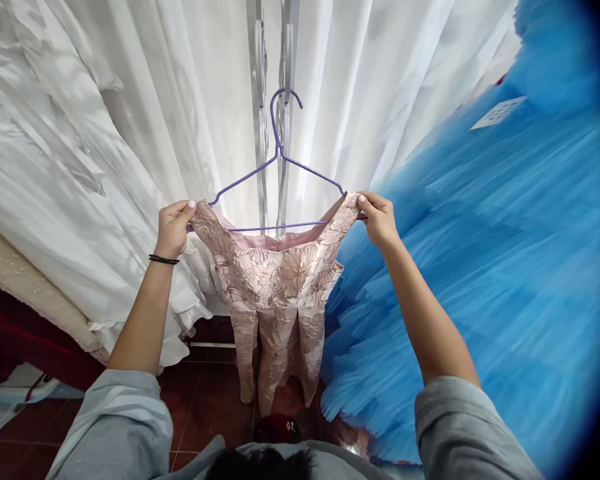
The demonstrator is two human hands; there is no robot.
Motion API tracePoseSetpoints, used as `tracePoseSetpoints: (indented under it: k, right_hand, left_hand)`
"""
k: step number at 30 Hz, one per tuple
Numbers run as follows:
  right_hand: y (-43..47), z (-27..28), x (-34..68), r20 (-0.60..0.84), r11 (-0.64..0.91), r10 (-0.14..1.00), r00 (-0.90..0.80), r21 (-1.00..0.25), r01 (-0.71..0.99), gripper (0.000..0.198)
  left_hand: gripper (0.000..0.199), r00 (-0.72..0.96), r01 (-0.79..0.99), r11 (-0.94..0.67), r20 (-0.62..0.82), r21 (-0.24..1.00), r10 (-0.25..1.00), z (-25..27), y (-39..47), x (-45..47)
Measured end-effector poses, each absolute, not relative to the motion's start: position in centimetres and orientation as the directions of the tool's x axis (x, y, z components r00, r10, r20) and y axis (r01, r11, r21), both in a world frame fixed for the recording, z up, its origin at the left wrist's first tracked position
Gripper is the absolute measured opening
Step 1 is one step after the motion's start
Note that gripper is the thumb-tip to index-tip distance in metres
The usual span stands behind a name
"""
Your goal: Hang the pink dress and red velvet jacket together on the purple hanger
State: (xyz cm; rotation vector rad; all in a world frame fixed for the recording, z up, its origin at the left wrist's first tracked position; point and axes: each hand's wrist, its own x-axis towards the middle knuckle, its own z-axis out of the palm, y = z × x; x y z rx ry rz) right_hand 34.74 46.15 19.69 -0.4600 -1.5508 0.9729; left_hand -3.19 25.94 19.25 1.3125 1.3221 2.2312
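A pink brocade dress [285, 277] with a raised gold flower pattern hangs in front of me on a purple wire hanger [245, 179]. My left hand [174, 225] pinches the dress's left shoulder strap at the hanger's end, and a black band circles that wrist. On the other side, my right hand [379, 217] grips the right shoulder strap between thumb and fingers. The hanger's hook points up and curls to the right, close before a metal upright; whether it touches cannot be told. Below, the pleated skirt falls toward the floor.
White draped fabric [175, 80] covers the back and left. A large blue tulle gown [480, 253] with a white tag [499, 113] fills the right side. Metal uprights [259, 73] stand in the middle. Dark red floor tiles [205, 407] lie below, with dark red cloth [35, 333] at lower left.
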Motion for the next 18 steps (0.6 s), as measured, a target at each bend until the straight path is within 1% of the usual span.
tracePoseSetpoints:
  k: [3, 6, 8, 12, 14, 15, 16, 18]
  right_hand:
    - [45.4, 18.5, 34.8, 0.533, 0.460, 0.840, -0.102, -0.800, -0.386, 0.049]
    - [44.6, 17.7, 34.5, 0.481, 0.421, 0.877, -0.002, -0.769, -0.481, 0.046]
    - [44.2, 17.3, 34.1, 0.451, 0.403, 0.892, 0.036, -0.755, -0.517, 0.044]
    - [44.1, 15.5, 33.7, 0.399, 0.370, 0.913, 0.079, -0.735, -0.569, 0.039]
    - [44.3, 13.4, 33.8, 0.345, 0.329, 0.935, 0.085, -0.747, -0.578, 0.042]
    - [44.3, 11.9, 33.9, 0.310, 0.308, 0.946, 0.092, -0.775, -0.552, 0.045]
    - [44.1, 10.1, 34.0, 0.273, 0.289, 0.956, 0.107, -0.815, -0.503, 0.048]
    - [43.0, 5.8, 34.1, 0.209, 0.251, 0.966, 0.153, -0.900, -0.358, 0.054]
  left_hand:
    - [0.041, -0.684, 0.114, -0.677, 0.552, 0.727, 0.477, 18.0, 25.6, -1.8]
    - [0.040, -0.784, 0.061, -0.734, 0.487, 0.676, 0.384, 16.7, 25.1, -1.1]
    - [0.039, -0.831, 0.002, -0.739, 0.413, 0.673, 0.374, 15.8, 24.7, -1.0]
    - [0.041, -0.866, -0.120, -0.729, 0.288, 0.674, 0.408, 13.2, 24.2, -0.5]
    - [0.044, -0.857, -0.155, -0.685, 0.248, 0.712, 0.451, 11.0, 23.9, 0.4]
    - [0.046, -0.851, -0.162, -0.642, 0.224, 0.749, 0.476, 9.7, 23.8, 1.0]
    - [0.048, -0.842, -0.144, -0.577, 0.206, 0.804, 0.498, 8.2, 23.6, 1.6]
    - [0.052, -0.824, -0.046, -0.402, 0.193, 0.914, 0.533, 4.6, 23.0, 3.3]
